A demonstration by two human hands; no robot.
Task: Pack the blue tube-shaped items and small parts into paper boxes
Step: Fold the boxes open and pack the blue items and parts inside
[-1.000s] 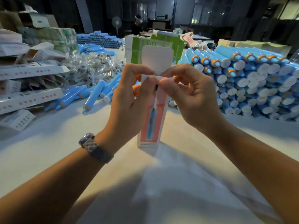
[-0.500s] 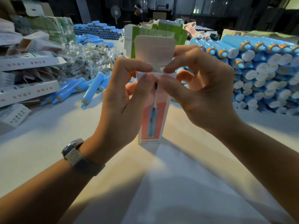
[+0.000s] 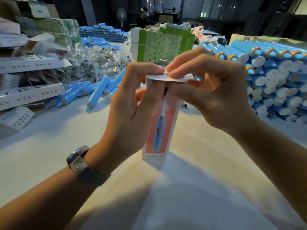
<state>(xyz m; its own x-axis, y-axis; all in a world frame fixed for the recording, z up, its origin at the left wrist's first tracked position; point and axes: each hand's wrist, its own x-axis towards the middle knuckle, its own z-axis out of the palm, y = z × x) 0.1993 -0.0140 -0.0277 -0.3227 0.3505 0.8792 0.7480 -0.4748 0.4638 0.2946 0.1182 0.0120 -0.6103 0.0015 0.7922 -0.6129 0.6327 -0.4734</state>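
Note:
A tall paper box [image 3: 160,130], white with a salmon panel and a blue tube printed on it, stands upright on the white table [image 3: 49,146] in front of me. My left hand [image 3: 129,103] grips its upper left side, thumb and forefinger at the top. My right hand [image 3: 211,90] holds the upper right side and pinches the top flap [image 3: 166,78], which lies folded nearly flat over the opening. The box's contents are hidden. Loose blue tubes [image 3: 98,90] lie on the table to the left.
A big stack of blue tubes [image 3: 274,77] fills the right. Bagged small parts [image 3: 94,63] are heaped at the left middle, flat and folded paper boxes [image 3: 29,80] at far left. A green carton [image 3: 159,45] stands behind the box. A person sits far back.
The top flap stood upright before; now it is bent down almost flat over the box's opening. Both hands have stayed at the top of the box.

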